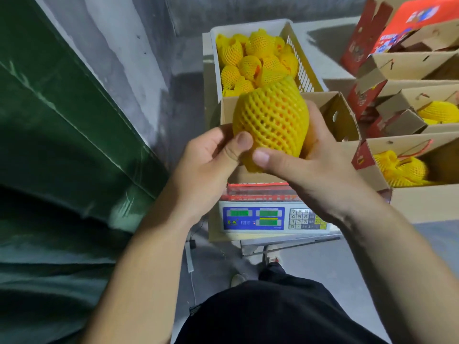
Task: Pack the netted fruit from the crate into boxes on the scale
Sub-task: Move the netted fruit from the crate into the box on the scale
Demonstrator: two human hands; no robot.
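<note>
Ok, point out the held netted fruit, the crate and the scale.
held netted fruit point(272, 117), head view, middle of its yellow net.
crate point(248, 27), head view, white far rim.
scale point(253, 218), head view, blue display panel.

I see one yellow foam-netted fruit point(272, 120) held upright above the open cardboard box point(340, 115) on the scale point(273, 218), more netted fruit heaped in the crate point(304, 63) behind.

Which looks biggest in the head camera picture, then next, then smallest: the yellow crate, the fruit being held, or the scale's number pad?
1. The yellow crate looks biggest.
2. The netted fruit in both hands comes next, though it is nearer the camera, so it looks larger than it really is.
3. The scale's number pad looks smallest.
</note>
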